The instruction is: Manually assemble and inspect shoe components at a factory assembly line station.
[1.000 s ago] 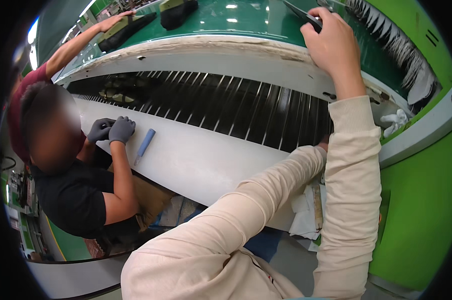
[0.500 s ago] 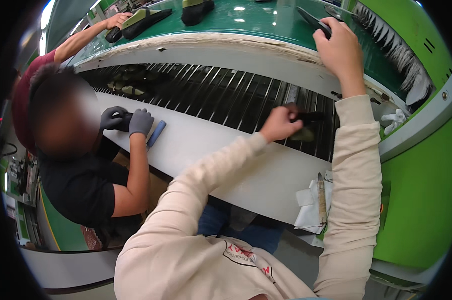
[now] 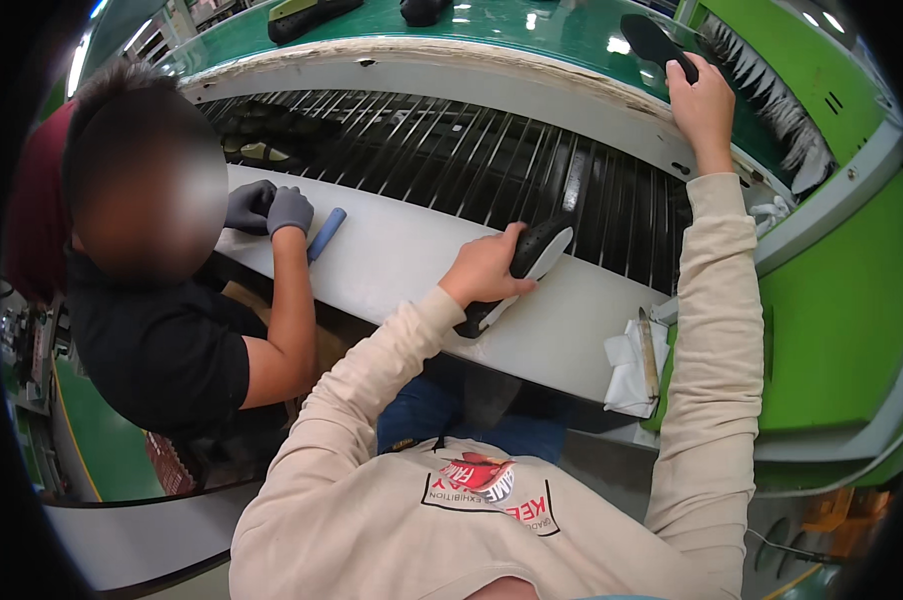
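My left hand [image 3: 484,270] grips a black shoe [image 3: 552,248] with a whitish underside, tilted over the edge of the white worktop [image 3: 422,240]. Its fingers wrap round the shoe's middle and hide part of it. Up at the far right, my right hand [image 3: 704,100] pinches one end of a flat black shoe sole [image 3: 654,42]. That sole is raised over the green conveyor belt [image 3: 542,35], beside the hanging bristles.
Beyond the worktop runs a rack of metal rollers [image 3: 452,160]. A white cloth with a knife-like tool [image 3: 649,352] lies at right, by a green machine [image 3: 832,330]. At left, a co-worker's gloved hands [image 3: 290,212] are near a blue-handled tool [image 3: 327,235]. Shoes [image 3: 317,18] stand on the belt.
My left hand has come back from the rollers to the worktop, and the shoe in it now shows clearly. The sole in my right hand has turned its broad face into view.
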Demonstrator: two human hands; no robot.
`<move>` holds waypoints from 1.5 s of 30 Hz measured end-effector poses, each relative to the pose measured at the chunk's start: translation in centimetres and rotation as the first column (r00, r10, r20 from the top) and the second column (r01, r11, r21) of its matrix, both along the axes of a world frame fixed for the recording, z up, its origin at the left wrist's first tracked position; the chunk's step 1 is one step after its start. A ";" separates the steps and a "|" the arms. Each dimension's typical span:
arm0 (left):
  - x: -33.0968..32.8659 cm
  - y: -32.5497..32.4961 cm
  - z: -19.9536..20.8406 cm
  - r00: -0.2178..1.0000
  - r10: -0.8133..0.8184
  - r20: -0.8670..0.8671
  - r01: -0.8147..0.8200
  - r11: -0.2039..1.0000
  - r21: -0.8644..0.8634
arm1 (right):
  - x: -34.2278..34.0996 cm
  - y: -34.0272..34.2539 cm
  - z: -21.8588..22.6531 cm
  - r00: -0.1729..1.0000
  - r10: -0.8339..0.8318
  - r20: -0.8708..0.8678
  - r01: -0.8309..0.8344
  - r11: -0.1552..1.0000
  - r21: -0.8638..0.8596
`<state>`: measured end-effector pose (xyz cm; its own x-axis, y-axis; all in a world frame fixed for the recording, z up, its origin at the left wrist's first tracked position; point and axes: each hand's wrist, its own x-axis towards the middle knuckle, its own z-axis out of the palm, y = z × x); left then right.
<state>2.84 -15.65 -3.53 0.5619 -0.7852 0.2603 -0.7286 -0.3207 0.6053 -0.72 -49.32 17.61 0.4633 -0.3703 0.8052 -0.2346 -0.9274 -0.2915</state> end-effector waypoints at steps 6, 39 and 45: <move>-0.5 0.1 -1.3 0.925 -0.117 -0.362 0.021 0.966 -0.258 | -5.7 6.5 -0.9 0.613 0.307 0.728 -0.757 0.491 0.430; -7.6 5.9 7.1 0.725 -0.531 -0.439 0.035 0.665 -0.746 | -22.1 30.6 -19.2 0.673 0.472 0.569 -0.650 0.011 0.760; -7.5 5.9 7.4 0.745 -0.504 -0.436 0.031 0.679 -0.733 | -22.1 30.5 -18.9 0.690 0.446 0.570 -0.632 -0.012 0.775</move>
